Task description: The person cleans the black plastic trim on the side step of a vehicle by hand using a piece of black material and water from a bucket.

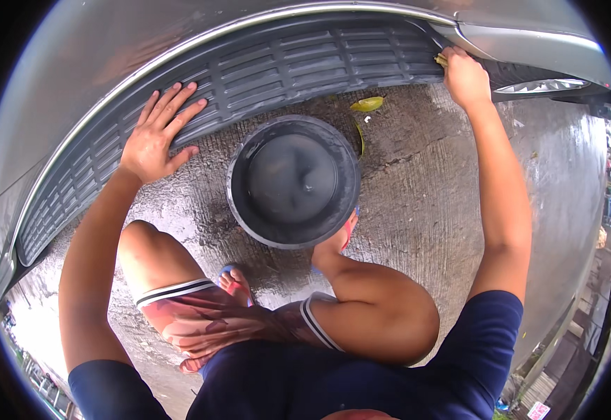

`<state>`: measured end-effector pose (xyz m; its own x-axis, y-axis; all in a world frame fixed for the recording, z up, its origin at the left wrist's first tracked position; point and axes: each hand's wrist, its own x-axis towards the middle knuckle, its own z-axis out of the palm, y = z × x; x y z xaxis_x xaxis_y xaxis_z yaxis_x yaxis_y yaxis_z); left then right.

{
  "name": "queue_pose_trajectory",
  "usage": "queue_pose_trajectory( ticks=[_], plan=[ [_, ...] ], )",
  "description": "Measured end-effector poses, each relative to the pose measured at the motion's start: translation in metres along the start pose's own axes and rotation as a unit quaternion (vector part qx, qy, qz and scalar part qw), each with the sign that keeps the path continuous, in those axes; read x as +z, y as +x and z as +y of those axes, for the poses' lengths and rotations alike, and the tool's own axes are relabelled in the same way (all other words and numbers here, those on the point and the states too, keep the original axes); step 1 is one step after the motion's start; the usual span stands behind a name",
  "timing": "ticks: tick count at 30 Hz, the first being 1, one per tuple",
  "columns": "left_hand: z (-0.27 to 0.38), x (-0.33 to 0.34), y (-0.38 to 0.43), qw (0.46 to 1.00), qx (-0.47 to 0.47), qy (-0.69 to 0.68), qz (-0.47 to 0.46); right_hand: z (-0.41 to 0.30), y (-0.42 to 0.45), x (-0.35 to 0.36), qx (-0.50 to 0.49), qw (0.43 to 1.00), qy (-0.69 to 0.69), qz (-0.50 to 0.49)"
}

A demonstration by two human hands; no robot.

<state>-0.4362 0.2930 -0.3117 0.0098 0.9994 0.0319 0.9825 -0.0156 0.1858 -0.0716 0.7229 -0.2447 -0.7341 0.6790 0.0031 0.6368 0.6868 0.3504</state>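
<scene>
My left hand [161, 131] lies with fingers spread on the ribbed black plastic side step [308, 55] of a grey vehicle [127, 47]. At the step's right end, my right hand [465, 76] is closed around a small yellowish piece of cloth or sponge [441, 60]. Most of that piece is hidden by my fingers. Between my arms, a round black basin [237, 210] sits on the wet ground, holding cloudy grey water [289, 178]. It stands just in front of my foot, apart from both hands.
Grooved wet concrete [415, 173] spreads below the vehicle. A yellow-green leaf [368, 104] lies behind the basin, with another narrow leaf [360, 139] at its side. A wheel [541, 85] is at the far right. My bent knees and sandalled feet flank the near side.
</scene>
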Motion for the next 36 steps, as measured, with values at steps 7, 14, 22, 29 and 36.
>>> queue_pose_trajectory(
  ticks=[7,14,22,29,36],
  plan=[
    [0.0,0.002,0.003,1.0,0.006,-0.008,0.003,0.001,-0.001,0.007,-0.032,0.999,0.009,0.041],
    [-0.001,0.001,0.004,1.0,0.011,-0.007,0.009,-0.011,0.007,-0.007,-0.022,0.999,-0.048,-0.007],
    [0.001,0.002,0.003,1.0,0.006,-0.012,0.007,-0.006,0.011,-0.008,0.003,0.998,-0.058,-0.036],
    [0.001,0.002,0.002,1.0,0.006,-0.008,0.01,-0.004,0.006,-0.005,-0.018,0.999,-0.037,-0.003],
    [-0.006,0.005,0.002,0.999,0.026,-0.021,0.035,-0.041,-0.027,-0.007,-0.034,0.975,0.205,0.082]
  ],
)
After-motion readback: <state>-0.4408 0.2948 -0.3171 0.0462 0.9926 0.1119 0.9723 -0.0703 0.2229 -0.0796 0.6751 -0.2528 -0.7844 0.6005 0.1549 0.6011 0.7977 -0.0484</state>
